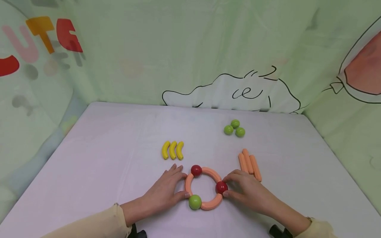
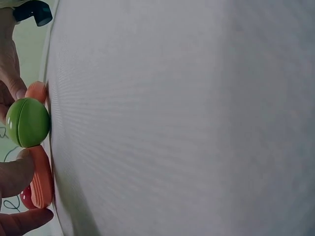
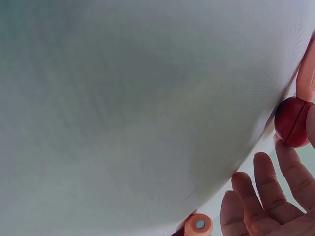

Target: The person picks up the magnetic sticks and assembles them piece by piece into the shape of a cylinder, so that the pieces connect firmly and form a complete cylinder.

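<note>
The left hand [image 1: 163,191] has its thumb and forefinger spread, bent lightly against the outer side of a curved orange piece [image 1: 188,185], one near each end; its remaining fingers reach forward, holding nothing. The right hand [image 1: 250,190] pinches a near red ball [image 1: 221,187] between thumb and forefinger, with the gap no wider than the ball; its other fingers are slightly bent and free.

Both held parts belong to a ring lying on the white tabletop [image 1: 119,142] between the hands. Seen from the head view, the held orange piece lies at the ring's 9 o'clock, the held ball at 3, a second red ball [image 1: 196,170] at 11 and a large green ball [image 1: 195,202] at 7. Two more curved pieces, the upper arc [image 1: 212,173] at 1 and the lower arc [image 1: 212,203] at 5, complete it.

Outward from the ring, three straight orange sticks [image 1: 247,160] lie side by side at 2 o'clock, near the right hand. Three yellow bananas [image 1: 172,150] line up between 10 and 11. Three small green balls [image 1: 235,125] cluster farther off at 1. Beyond the table's far edge hangs a pale green curtain [image 1: 134,59] bearing drawings.
</note>
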The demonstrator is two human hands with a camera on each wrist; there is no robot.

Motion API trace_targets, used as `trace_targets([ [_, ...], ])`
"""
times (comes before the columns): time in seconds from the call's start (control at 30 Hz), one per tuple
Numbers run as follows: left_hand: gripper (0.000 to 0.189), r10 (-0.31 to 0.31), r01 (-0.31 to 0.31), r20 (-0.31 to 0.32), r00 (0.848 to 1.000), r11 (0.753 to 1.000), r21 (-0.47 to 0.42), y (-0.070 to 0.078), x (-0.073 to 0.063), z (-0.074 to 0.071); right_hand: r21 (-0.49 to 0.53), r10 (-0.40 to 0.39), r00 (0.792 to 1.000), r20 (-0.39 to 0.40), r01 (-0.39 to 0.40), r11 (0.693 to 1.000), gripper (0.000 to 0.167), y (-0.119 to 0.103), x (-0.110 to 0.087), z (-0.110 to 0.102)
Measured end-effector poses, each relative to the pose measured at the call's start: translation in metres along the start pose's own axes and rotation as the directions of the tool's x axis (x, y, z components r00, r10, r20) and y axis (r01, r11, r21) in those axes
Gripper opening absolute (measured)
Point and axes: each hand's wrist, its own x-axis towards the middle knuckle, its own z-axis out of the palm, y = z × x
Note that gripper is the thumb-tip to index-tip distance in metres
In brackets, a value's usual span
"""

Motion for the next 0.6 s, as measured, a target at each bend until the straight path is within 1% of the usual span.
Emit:
trace_targets([
  [0.1, 0.046, 0.003, -0.003, -0.002, 1.0, 1.0, -0.003, 0.0003, 0.0002, -0.0008, 0.004, 0.016, 1.0, -0.002, -0.016, 1.0, 0.027, -0.0007, 0.0, 0.0001],
  [0.17, 0.047, 0.005, -0.005, -0.004, 1.0, 1.0, -0.013, 0.0003, 0.0002, -0.0015, 0.002, 0.009, 1.0, -0.008, -0.009, 1.0, 0.03, -0.0005, -0.0003, 0.0001],
  [0.27, 0.051, 0.008, -0.009, -0.011, 1.0, 1.0, -0.028, 0.0003, -0.0001, -0.0024, 0.002, -0.002, 1.0, -0.007, 0.002, 1.0, 0.044, -0.0007, -0.0006, -0.0005],
  [0.4, 0.053, 0.016, -0.017, -0.024, 1.0, 0.999, -0.033, 0.0013, -0.0002, -0.0031, 0.012, -0.007, 0.999, 0.036, 0.007, 1.0, 0.069, -0.0043, 0.0026, -0.0012],
  [0.47, 0.053, 0.017, -0.018, -0.024, 1.0, 0.999, -0.027, 0.0018, 0.0005, -0.0031, 0.012, -0.004, 0.998, 0.063, 0.004, 1.0, 0.075, -0.0067, 0.0054, -0.0012],
  [0.6, 0.054, 0.013, -0.014, -0.02, 1.0, 1.0, -0.013, 0.003, 0.0021, -0.0032, 0.004, 0.013, 0.996, 0.091, -0.014, 1.0, 0.077, -0.0084, 0.0084, -0.0004],
])
